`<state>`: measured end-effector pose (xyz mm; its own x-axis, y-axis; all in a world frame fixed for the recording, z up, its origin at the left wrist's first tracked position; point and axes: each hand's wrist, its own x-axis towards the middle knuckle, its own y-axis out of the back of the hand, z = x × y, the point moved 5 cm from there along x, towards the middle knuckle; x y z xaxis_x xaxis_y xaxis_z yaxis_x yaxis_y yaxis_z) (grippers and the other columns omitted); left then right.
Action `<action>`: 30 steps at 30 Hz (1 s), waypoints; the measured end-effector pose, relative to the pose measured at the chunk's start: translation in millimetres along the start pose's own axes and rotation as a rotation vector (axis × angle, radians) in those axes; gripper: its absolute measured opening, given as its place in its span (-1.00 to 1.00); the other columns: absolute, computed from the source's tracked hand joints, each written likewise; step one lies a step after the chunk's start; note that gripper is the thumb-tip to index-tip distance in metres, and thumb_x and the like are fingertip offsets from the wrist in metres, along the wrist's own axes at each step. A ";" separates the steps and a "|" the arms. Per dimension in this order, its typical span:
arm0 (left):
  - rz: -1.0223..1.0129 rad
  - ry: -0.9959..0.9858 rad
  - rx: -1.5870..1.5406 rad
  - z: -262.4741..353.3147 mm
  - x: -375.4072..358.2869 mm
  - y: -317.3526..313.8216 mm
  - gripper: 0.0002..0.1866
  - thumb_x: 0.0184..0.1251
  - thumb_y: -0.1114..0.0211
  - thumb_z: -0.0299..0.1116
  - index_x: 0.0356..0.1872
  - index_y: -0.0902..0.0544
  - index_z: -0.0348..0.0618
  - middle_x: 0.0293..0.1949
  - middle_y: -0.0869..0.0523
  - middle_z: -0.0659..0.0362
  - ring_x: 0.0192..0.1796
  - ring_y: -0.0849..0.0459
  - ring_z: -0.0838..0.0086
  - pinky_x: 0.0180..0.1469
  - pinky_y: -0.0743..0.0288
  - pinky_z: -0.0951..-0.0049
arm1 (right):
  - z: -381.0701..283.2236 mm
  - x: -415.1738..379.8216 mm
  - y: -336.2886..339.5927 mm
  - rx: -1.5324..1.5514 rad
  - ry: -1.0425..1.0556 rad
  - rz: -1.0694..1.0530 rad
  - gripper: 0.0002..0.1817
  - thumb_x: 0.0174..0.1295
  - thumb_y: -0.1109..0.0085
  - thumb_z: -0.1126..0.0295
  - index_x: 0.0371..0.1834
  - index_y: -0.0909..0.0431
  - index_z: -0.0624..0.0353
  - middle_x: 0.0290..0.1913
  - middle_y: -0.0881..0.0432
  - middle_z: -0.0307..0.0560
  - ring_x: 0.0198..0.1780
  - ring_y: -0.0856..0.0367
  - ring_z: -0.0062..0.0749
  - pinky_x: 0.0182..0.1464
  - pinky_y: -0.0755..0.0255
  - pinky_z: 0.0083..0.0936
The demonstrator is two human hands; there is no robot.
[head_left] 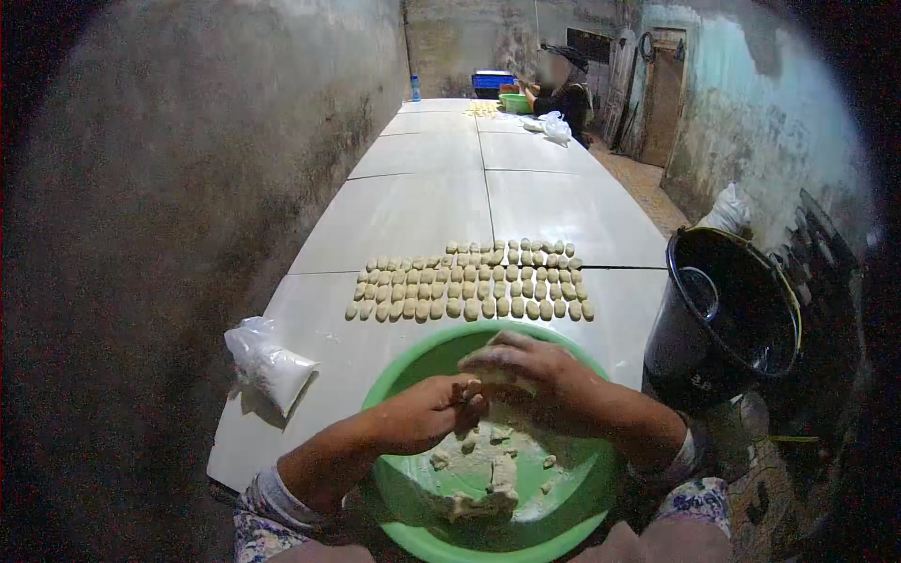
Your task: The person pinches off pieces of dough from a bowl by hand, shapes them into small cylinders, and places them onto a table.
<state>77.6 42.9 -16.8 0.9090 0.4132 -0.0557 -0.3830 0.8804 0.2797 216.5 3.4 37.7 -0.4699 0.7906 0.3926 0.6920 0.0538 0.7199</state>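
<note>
The green basin (422, 364) sits at the near edge of the white table (404, 211), directly in front of the person. The dough (503, 479) lies in the bottom of the basin as one irregular lump, with smaller crumbs scattered around it and pale, floury residue on the basin floor.

Both hands are positioned above the basin, close together. The left hand (436, 408) has its fingers curled inward; whether it grips a piece cannot be determined. The right hand (526, 361) is bent over, palm side down, beside the left fingertips. Pale residue coats its fingers; its palm is hidden, so its grip cannot be confirmed.

Beyond the basin's far rim, shaped dough pieces (469, 290) are arranged on the table in several closely spaced rows. A clear plastic bag (267, 361) containing white powder rests on the table to the left of the basin. A black bucket (676, 338) stands to the right of the table.

At the far end, a co-worker (568, 98) is positioned at the right side of the table, next to a smaller green bowl (515, 103) and a blue crate (493, 83).
</note>
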 end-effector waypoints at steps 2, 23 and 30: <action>-0.048 0.001 -0.043 3.1 -3.1 -1.4 -0.74 0.47 0.09 -0.27 -0.21 -0.48 -0.24 -0.46 -0.54 0.21 -0.40 -0.49 0.54 -0.31 -0.42 0.49 | -10.1 1.3 -2.0 -0.016 0.056 -0.103 -0.74 0.15 -0.23 0.36 -0.12 -0.46 0.15 -0.25 -0.51 0.04 -0.21 -0.58 0.01 -0.13 -0.47 -0.17; -0.257 0.079 0.324 17.1 -11.5 -2.4 -0.60 0.45 0.03 -0.11 -0.26 -0.59 -0.28 -0.45 -0.60 0.00 -0.36 -0.57 0.27 -0.22 -0.44 0.26 | 36.6 -31.4 17.4 -0.249 -0.327 -0.522 -0.79 0.12 -0.16 0.37 -0.20 -0.57 0.18 -0.32 -0.59 0.08 -0.21 -0.62 0.01 -0.19 -0.49 -0.19; 0.032 0.001 0.202 1.9 0.5 3.6 -0.54 0.50 0.08 0.02 -0.17 -0.47 -0.27 -0.32 -0.56 0.04 -0.28 -0.52 0.36 -0.20 -0.42 0.38 | -9.5 -9.8 3.7 -0.146 -0.024 -0.264 -0.79 0.30 0.01 0.33 -0.13 -0.56 0.15 -0.14 -0.58 0.10 -0.07 -0.59 0.01 -0.04 -0.48 -0.18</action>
<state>77.0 45.9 -14.0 0.8967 0.4403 -0.0449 -0.3707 0.8025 0.4675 218.5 -10.0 41.9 -0.6091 0.7750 0.1684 0.4604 0.1726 0.8708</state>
